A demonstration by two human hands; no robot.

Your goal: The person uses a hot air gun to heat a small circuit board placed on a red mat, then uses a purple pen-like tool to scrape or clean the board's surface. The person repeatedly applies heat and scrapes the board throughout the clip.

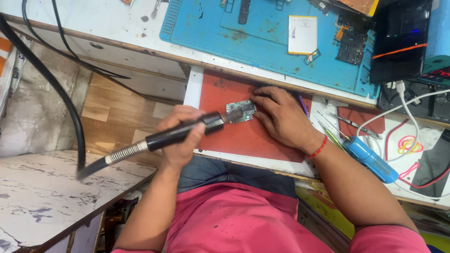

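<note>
My left hand (180, 138) is closed around a black handpiece (187, 131) with a flexible metal shaft and a black hose trailing off to the left. The tool's tip rests against the left edge of a small grey-green circuit board (242, 111). The board lies on a red mat (234, 140) on a pull-out shelf in front of me. My right hand (281, 117), with a red thread at the wrist, lies flat on the mat, fingertips pressing the board's right and top edges.
Beyond the red mat lies a blue work mat (262, 42) with a white rectangular pack (302, 33) and small parts. A black phone (401, 40) stands at right. Tweezers (354, 124), a blue cylindrical tool (370, 160) and cables lie right of my wrist.
</note>
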